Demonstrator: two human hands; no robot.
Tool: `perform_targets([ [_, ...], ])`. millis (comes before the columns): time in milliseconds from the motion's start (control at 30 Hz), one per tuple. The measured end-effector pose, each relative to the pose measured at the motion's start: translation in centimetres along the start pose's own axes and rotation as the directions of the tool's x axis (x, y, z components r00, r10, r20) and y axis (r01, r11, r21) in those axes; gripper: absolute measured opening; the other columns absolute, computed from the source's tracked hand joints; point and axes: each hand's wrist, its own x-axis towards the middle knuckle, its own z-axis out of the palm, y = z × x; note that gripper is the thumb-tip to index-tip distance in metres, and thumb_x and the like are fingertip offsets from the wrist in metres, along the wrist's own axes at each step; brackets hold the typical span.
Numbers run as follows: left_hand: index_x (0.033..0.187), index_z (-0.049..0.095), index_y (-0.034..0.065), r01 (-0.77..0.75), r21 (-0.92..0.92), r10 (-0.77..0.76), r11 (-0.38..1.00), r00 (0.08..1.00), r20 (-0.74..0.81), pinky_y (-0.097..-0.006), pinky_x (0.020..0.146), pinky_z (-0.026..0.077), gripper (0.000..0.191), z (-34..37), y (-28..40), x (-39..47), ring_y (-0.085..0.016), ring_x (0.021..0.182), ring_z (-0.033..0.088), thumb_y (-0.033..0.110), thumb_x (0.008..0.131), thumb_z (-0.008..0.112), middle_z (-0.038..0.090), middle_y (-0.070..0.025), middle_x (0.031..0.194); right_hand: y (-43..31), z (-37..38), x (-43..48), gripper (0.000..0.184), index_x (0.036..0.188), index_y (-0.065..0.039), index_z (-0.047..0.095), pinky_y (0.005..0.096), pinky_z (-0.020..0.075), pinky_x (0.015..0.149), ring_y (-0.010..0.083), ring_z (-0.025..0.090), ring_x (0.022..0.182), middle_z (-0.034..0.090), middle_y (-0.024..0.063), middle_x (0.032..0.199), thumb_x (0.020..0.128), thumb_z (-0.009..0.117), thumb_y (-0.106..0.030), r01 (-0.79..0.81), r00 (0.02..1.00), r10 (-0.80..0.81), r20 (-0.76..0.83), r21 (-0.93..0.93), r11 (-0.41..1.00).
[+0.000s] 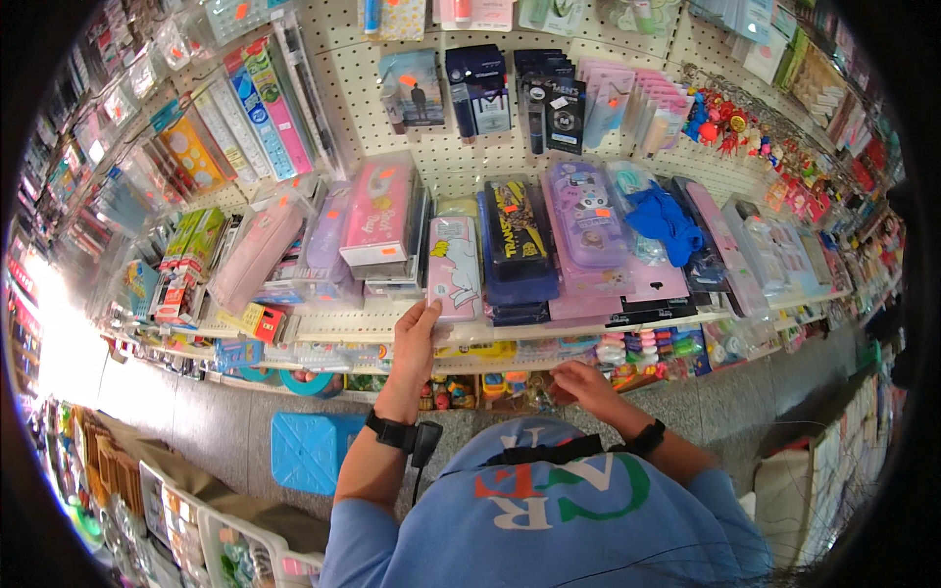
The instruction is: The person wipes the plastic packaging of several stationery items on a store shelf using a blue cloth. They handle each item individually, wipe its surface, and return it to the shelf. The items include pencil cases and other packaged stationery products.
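Observation:
My left hand is at the shelf's front edge, its thumb on the lower left corner of a pink pencil case with a white rabbit picture. The fingers are partly hidden, so how firmly they grip cannot be told. Just right of that case lies a black and yellow pencil case on dark blue ones. A pink boxed case is stacked to its left. My right hand hangs in front of the lower shelf, fingers loosely curled, with no item visible in it. A purple pencil case and a crumpled blue cloth lie further right.
Packaged goods hang on a white pegboard behind the shelf. Keychains hang at the right. Small toys fill the lower shelves. A blue plastic stool stands on the floor at the left, near bins of goods.

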Motion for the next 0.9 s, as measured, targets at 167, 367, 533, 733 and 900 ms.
perform_targets([
  [167, 0.112, 0.070, 0.0017, -0.022, 0.053, 0.024, 0.998, 0.999, -0.027, -0.0254, 0.070, 0.050, 0.024, 0.1, -1.6, 3.7, -0.008, 0.081, 0.062, 0.021, 0.098, 0.069, 0.071, 0.0000, 0.099, 1.4, -3.3, -2.9, 0.025, 0.121, -0.003, 0.061, 0.0291, 0.0567, 0.072, 0.0164, 0.070, 0.084, 0.072, 0.0100, 0.098, 0.104, 0.059, -0.021, 0.008, 0.984, 0.000, -0.176, 0.043, 0.999],
  [367, 0.121, 0.064, -0.0017, -0.105, 0.089, 0.115, 0.990, 0.986, -0.119, -0.0214, 0.070, 0.045, 0.032, 0.7, -2.9, 4.8, -0.005, 0.079, 0.054, 0.019, 0.097, 0.070, 0.063, 0.0019, 0.093, 3.3, -5.1, -5.1, 0.026, 0.121, -0.005, 0.062, 0.0286, 0.0560, 0.069, 0.0161, 0.071, 0.082, 0.072, 0.0090, 0.098, 0.103, 0.060, -0.023, 0.082, 0.950, -0.048, -0.310, 0.099, 0.992],
  [533, 0.135, 0.055, 0.0016, -0.170, 0.022, 0.171, 0.985, 0.967, -0.188, -0.0219, 0.064, 0.040, 0.041, 1.8, -3.6, 2.8, -0.004, 0.074, 0.047, 0.018, 0.099, 0.067, 0.058, 0.0042, 0.088, 3.8, -5.9, -5.5, 0.026, 0.121, -0.005, 0.063, 0.0283, 0.0557, 0.068, 0.0155, 0.070, 0.081, 0.072, 0.0084, 0.097, 0.104, 0.059, -0.023, 0.114, 0.934, -0.066, -0.352, 0.118, 0.986],
  [733, 0.136, 0.057, 0.0030, -0.184, 0.097, 0.200, 0.978, 0.960, -0.194, -0.0215, 0.057, 0.037, 0.039, 1.9, -3.6, 3.1, -0.002, 0.066, 0.046, 0.018, 0.101, 0.065, 0.056, 0.0067, 0.078, 3.7, -6.7, -4.9, 0.024, 0.120, -0.003, 0.062, 0.0277, 0.0552, 0.068, 0.0138, 0.068, 0.079, 0.072, 0.0076, 0.096, 0.104, 0.058, -0.021, 0.092, 0.943, -0.076, -0.324, 0.035, 0.995],
  [900, 0.136, 0.058, 0.0028, -0.192, 0.175, 0.228, 0.966, 0.949, -0.216, -0.0228, 0.053, 0.043, 0.040, 2.2, -3.9, 3.7, -0.003, 0.062, 0.049, 0.019, 0.100, 0.066, 0.057, 0.0056, 0.075, 3.6, -7.5, -4.9, 0.025, 0.120, -0.002, 0.062, 0.0275, 0.0548, 0.069, 0.0135, 0.068, 0.079, 0.072, 0.0083, 0.096, 0.104, 0.058, -0.020, 0.091, 0.945, -0.086, -0.316, 0.001, 0.996],
])
